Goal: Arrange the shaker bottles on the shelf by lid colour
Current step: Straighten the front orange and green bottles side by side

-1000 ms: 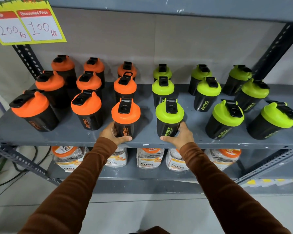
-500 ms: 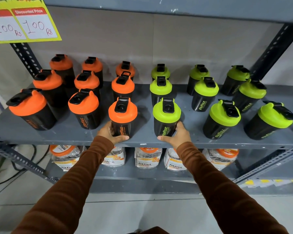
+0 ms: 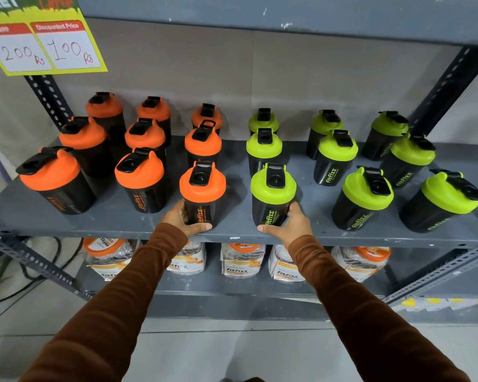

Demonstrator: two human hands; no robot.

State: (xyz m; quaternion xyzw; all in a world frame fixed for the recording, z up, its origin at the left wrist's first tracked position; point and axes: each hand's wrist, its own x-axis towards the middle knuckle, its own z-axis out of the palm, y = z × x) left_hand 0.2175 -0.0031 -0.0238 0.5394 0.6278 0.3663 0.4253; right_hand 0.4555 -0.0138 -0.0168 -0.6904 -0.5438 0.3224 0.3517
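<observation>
Two light, rigid, likely empty shakers: your left hand (image 3: 183, 218) grips the orange-lidded shaker bottle (image 3: 202, 193) low, your right hand (image 3: 290, 226) the green-lidded shaker bottle (image 3: 272, 195); hold the bodies, not the flip caps.

Single head-worn view, looking forward and down. It faces the shelf (image 3: 232, 232) closely, from just above its near edge.

Grey metal rack (image 3: 260, 28) against a pale wall (image 3: 232, 78), light floor (image 3: 204, 351) below
</observation>
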